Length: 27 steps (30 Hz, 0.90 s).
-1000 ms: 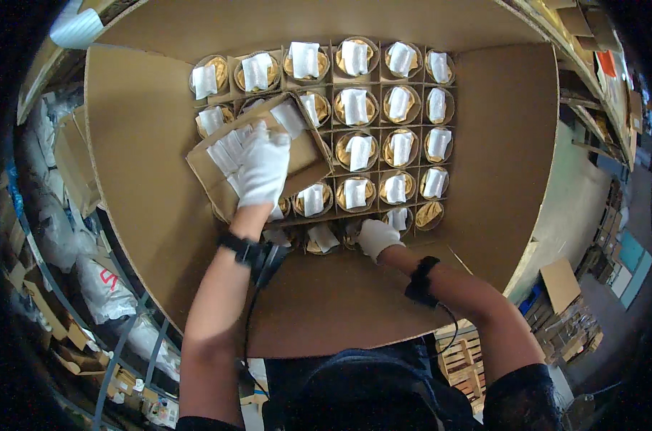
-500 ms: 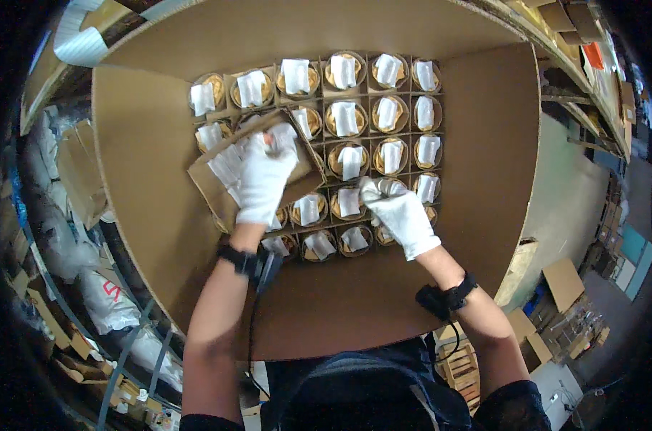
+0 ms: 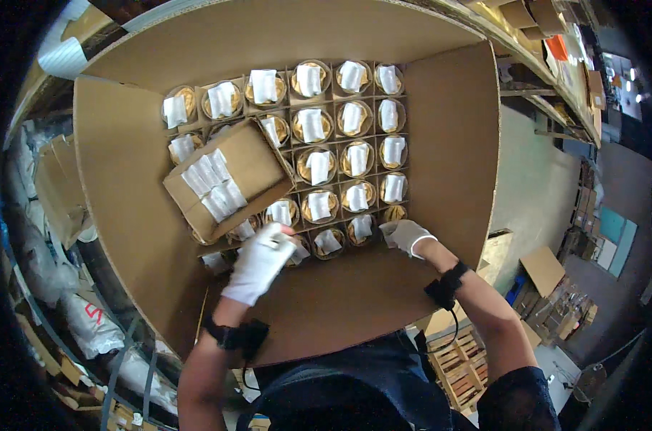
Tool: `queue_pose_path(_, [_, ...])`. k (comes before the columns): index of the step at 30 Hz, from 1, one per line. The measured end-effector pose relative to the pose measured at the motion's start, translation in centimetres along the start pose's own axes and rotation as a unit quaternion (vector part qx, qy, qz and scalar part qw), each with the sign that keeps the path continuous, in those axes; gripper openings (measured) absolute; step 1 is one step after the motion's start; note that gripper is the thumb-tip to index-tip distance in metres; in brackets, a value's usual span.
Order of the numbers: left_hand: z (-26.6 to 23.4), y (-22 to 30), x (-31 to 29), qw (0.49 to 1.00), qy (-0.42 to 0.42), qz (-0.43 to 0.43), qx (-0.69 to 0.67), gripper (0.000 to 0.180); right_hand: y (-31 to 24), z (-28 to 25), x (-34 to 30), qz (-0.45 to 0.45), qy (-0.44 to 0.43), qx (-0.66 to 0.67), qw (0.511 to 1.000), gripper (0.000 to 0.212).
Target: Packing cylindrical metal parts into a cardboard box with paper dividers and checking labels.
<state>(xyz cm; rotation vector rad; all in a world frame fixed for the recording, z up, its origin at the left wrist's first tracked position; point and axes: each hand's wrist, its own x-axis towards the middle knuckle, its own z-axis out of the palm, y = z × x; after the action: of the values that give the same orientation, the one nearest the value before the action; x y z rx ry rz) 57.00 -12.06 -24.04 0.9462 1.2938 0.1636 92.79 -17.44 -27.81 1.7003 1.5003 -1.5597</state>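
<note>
A large cardboard carton (image 3: pixel 451 144) holds rows of round clear containers with tan contents, set in a cardboard divider grid. Most have a white packet (image 3: pixel 313 125) lying on top; the front right container (image 3: pixel 395 213) shows its contents with no packet visible. My right hand (image 3: pixel 410 237), in a white glove, is beside that container with fingers pressed together; whatever they hold is hidden. Over the front row, my gloved left hand (image 3: pixel 260 264) is closed, its grip unclear. A small open cardboard box (image 3: pixel 261 154) lies tilted on the containers, with several white packets (image 3: pixel 214 185) inside.
The carton's tall walls surround both hands. Wrapped bags (image 3: pixel 92 327) and cardboard lie at the left. A wooden pallet (image 3: pixel 459 373) stands near the lower right, with an open carton (image 3: pixel 543 269) beyond it. Shelving (image 3: pixel 548 93) runs along the upper right.
My left hand has come out of the small box and nearer to me, uncovering the packets. My right hand has moved to the front right corner container. The whole view has shifted.
</note>
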Motion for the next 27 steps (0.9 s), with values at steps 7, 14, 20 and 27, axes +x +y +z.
queue_pose_path(7, [-6.7,1.0,-0.5,0.944,0.208,0.013,-0.255,0.011,14.4,6.2,8.9,0.060,-0.028,-0.396,0.916,0.026])
queue_pose_path(14, [-10.2,-5.1,0.8,0.935,0.345,-0.006,-0.080,0.031,1.5,2.5,5.6,0.343,0.090,0.271,0.895,0.040])
queue_pose_path(20, [-10.5,-6.2,3.7,0.924,0.370,-0.097,0.014,0.032,-2.1,-3.1,1.3,0.231,0.073,-0.049,0.969,0.045])
queue_pose_path(27, [-8.7,-2.3,-1.2,0.949,0.307,-0.067,-0.037,0.029,-1.1,-2.6,1.1,-0.089,0.224,-0.086,0.967,0.026])
